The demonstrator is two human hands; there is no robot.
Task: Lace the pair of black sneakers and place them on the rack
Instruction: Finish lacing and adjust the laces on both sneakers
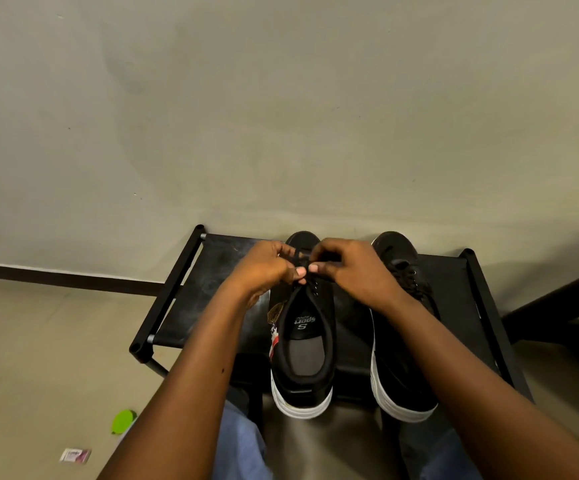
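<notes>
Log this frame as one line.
step: lacing | left hand: pinches lace | right hand: pinches lace | left sneaker: on rack, being laced | right sneaker: on rack, untouched

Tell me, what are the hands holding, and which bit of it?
Both the left hand and the right hand pinch the black lace of the left sneaker, above its upper eyelets.

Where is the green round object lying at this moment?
In the head view the green round object lies on the floor at lower left, left of the person's left forearm, with a small pink and white packet just below it.
</notes>
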